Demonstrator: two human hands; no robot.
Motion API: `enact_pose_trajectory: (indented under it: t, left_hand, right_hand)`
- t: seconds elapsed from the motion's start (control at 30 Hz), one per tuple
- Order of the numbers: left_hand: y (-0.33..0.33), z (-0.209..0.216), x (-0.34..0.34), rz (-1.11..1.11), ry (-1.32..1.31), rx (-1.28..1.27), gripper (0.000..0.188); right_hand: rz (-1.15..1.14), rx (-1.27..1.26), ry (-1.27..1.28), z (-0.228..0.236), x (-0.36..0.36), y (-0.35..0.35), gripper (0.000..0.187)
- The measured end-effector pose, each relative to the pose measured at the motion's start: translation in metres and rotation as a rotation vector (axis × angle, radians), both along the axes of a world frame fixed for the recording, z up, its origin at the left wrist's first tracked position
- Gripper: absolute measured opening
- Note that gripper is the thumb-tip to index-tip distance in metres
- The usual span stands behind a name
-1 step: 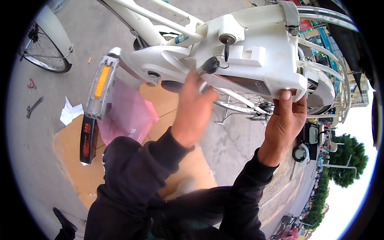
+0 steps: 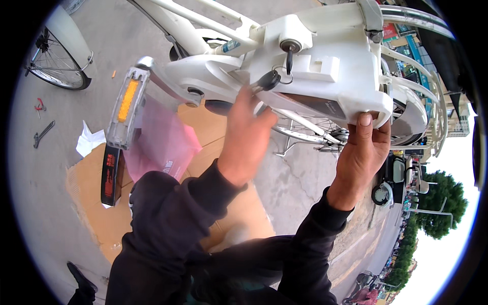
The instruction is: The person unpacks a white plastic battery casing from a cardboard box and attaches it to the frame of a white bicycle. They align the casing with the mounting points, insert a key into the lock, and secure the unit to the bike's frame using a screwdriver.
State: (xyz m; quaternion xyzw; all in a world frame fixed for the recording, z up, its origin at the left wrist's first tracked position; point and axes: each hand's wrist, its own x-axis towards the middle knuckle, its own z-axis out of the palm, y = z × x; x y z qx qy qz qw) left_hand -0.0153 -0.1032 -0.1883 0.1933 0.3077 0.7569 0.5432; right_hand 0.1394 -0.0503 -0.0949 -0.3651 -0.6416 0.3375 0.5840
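Observation:
A white bicycle battery case lies across the bike's frame, with a key standing in its lock. From that key hangs a ring with a second, black-headed key. My left hand is curled beside this second key, at the case's lower edge; its fingertips touch or nearly touch the key. Something dark shows between its finger and thumb, too blurred to name. At the case's right end, my right hand grips the white looped handle, thumb in front and fingers behind.
A pedal with an orange reflector juts out at left. Cardboard lies on the ground under a pink plastic bag and a black box. A wrench and red-handled pliers lie farther left, near another wheel.

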Motion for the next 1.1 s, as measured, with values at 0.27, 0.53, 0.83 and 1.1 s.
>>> enact_pose_trajectory:
  t: [0.27, 0.53, 0.83, 1.1]
  left_hand:
    - [0.000, -0.003, -0.001, 0.033, 0.015, -0.018, 0.061]
    - [0.008, 0.000, 0.011, 0.075, -0.035, -0.085, 0.059]
    - [-0.016, 0.022, 0.029, 0.584, 0.339, -0.085, 0.061]
    - [0.047, 0.104, -0.097, 0.244, 1.117, 0.051, 0.059]
  right_hand:
    - [0.030, 0.017, -0.117, 0.000, -0.007, 0.010, 0.044]
    - [0.072, 0.028, -0.088, -0.004, -0.017, 0.007, 0.052]
    - [-0.065, 0.111, -0.425, 0.009, -0.017, 0.006, 0.057]
    - [-0.098, 0.458, -0.670, 0.027, -0.020, 0.010, 0.058]
